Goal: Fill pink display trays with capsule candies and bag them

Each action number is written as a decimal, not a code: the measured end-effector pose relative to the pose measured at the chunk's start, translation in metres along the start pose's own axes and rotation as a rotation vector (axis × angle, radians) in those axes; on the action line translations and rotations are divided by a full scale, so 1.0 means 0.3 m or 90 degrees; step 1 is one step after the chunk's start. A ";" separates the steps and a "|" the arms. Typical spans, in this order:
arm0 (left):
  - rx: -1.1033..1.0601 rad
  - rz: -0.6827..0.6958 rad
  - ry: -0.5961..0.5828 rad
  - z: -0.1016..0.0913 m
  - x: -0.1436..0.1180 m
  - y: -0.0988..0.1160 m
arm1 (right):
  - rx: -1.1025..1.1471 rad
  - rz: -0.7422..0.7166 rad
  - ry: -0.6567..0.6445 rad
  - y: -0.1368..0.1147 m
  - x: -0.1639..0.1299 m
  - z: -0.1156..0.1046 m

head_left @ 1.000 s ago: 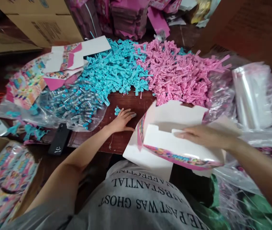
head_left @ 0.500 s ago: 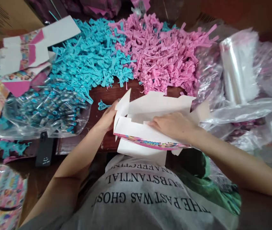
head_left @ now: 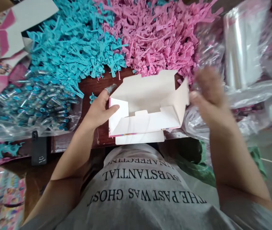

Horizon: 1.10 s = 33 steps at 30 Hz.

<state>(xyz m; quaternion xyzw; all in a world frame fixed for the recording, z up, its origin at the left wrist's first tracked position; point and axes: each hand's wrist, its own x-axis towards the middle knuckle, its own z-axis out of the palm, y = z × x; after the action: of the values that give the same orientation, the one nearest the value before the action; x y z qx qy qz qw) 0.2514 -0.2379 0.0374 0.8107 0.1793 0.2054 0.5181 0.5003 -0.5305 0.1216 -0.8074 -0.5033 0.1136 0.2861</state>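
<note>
Box (head_left: 147,103), mid-frame, now wider open; right hand (head_left: 209,95), off its front, blurs beside the right flap (head_left: 183,99), grip unreadable. Left hand (head_left: 99,110), pinching the left wall (head_left: 114,120), apparently steadies it.

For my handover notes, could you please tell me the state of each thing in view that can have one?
Box: open, white inside showing
Left hand: gripping the box's left end, thumb inside
Right hand: blurred, by the box's right end; contact unclear
Blue clips: heaped loose
Pink clips: heaped loose
Tubes: heaped loose
Phone: lying flat, marked side up
Card: unfolded, partly out of frame
Plastic: crumpled
</note>
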 end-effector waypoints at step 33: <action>0.086 0.002 0.078 0.077 0.020 0.008 | -0.076 -0.144 -0.092 0.048 0.152 0.213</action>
<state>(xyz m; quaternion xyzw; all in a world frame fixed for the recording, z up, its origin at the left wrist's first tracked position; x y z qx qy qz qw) 0.2687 -0.2536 0.0317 0.8298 0.2232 0.2431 0.4501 0.5022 -0.4731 0.0662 -0.7505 -0.6165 0.1087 0.2117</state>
